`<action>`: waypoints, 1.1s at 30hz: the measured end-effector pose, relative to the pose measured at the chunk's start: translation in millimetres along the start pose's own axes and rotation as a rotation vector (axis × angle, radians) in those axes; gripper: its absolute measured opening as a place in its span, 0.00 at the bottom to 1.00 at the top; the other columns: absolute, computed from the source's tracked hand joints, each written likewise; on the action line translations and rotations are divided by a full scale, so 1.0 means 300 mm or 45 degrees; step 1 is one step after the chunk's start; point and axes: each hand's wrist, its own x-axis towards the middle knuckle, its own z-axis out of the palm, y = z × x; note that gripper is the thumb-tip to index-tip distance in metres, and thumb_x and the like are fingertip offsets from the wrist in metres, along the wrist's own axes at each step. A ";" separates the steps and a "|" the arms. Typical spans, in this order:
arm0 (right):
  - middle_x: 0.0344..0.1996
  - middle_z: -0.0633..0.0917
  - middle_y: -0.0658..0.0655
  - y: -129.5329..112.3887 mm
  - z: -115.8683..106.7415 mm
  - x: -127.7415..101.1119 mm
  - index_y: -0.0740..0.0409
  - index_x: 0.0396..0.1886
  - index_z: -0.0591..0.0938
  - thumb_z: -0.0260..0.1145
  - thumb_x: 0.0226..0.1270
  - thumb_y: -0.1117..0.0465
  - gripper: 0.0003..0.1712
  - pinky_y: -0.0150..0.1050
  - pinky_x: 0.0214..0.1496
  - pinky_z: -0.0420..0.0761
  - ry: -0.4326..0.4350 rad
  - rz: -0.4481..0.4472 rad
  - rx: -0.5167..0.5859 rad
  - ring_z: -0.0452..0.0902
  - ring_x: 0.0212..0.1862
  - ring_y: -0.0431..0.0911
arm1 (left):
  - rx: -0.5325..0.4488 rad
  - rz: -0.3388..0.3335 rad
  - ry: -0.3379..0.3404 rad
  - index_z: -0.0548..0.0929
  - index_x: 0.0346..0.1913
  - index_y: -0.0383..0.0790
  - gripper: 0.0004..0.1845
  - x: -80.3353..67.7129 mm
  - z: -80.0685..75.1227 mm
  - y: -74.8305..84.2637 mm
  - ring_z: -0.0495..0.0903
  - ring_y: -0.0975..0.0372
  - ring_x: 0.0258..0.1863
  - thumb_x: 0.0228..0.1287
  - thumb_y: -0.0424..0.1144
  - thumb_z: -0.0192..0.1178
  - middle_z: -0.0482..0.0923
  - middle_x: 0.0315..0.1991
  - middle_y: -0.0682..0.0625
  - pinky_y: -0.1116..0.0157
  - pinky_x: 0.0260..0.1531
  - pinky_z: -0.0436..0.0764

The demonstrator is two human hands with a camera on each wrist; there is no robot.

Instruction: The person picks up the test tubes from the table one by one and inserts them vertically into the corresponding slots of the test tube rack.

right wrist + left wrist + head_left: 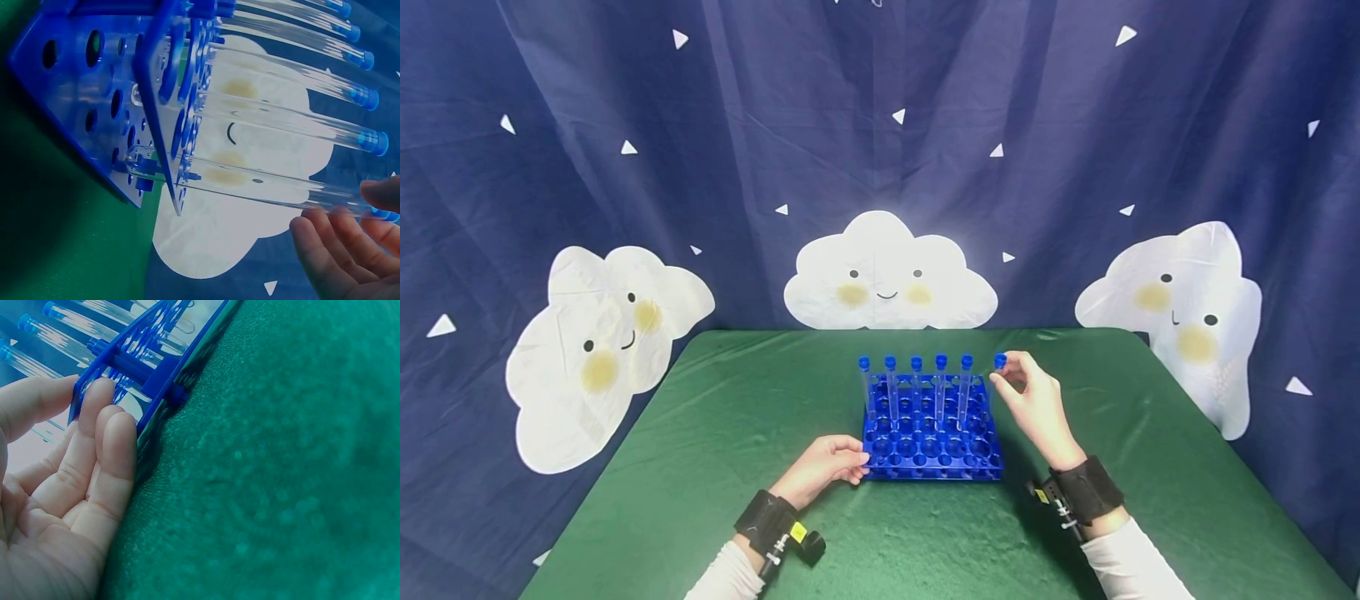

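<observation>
A blue plastic test tube rack [934, 473] with two holed plates sits on the green tabletop. Its near left corner is gripped by my left hand [827, 468]; in the left wrist view the thumb meets the upper plate's edge and the fingers [119, 447] curl at the rack's side. At the right end, my right hand [1036, 408] pinches a clear test tube [262, 184] just below its blue cap [1000, 361]. That tube's rounded bottom is inside the rack in the right wrist view. Several other capped test tubes [941, 392] stand upright in a row to its left.
A green cloth [737, 400] covers the table. Behind it hangs a dark blue curtain [880, 167] with white clouds and triangles. Both wrists wear black straps [1086, 489] with small devices attached.
</observation>
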 end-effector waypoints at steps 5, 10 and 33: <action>0.33 0.86 0.61 0.005 0.007 -0.004 0.65 0.47 0.78 0.71 0.59 0.68 0.17 0.44 0.36 0.84 -0.037 -0.004 -0.006 0.86 0.37 0.54 | 0.002 0.003 -0.001 0.78 0.46 0.28 0.14 0.001 -0.002 -0.002 0.83 0.63 0.31 0.63 0.36 0.63 0.84 0.31 0.50 0.69 0.33 0.85; 0.33 0.86 0.61 0.005 0.009 -0.004 0.65 0.47 0.77 0.71 0.59 0.67 0.17 0.51 0.39 0.85 -0.056 0.005 0.001 0.86 0.37 0.54 | 0.005 0.001 -0.003 0.78 0.46 0.28 0.14 0.005 -0.005 -0.005 0.83 0.63 0.31 0.63 0.36 0.64 0.84 0.31 0.51 0.69 0.33 0.85; 0.47 0.85 0.59 0.024 -0.080 0.018 0.60 0.53 0.79 0.67 0.66 0.55 0.20 0.19 0.47 0.74 0.056 0.034 0.033 0.80 0.49 0.52 | 0.009 -0.011 0.002 0.78 0.46 0.27 0.14 -0.008 -0.003 0.003 0.83 0.63 0.31 0.63 0.36 0.63 0.84 0.31 0.51 0.69 0.33 0.85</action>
